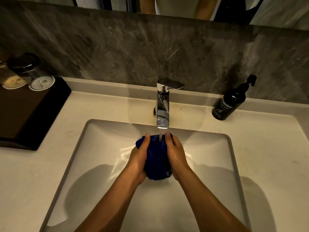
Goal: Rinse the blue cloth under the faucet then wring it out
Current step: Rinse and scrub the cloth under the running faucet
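The blue cloth (157, 158) is bunched into a lump over the white sink basin (103, 164), directly under the chrome faucet (163, 104). Water runs from the spout onto the cloth's top. My left hand (139, 158) presses the cloth's left side and my right hand (175, 153) presses its right side, so the cloth is squeezed between both palms. The fingertips of both hands reach the far edge of the cloth beside the water stream.
A black hand-wash pump bottle (229, 102) stands on the counter right of the faucet. At the left, a dark tray (28, 111) carries two upturned glasses (36, 76). A grey stone backsplash (117, 44) rises behind the light counter (275, 156).
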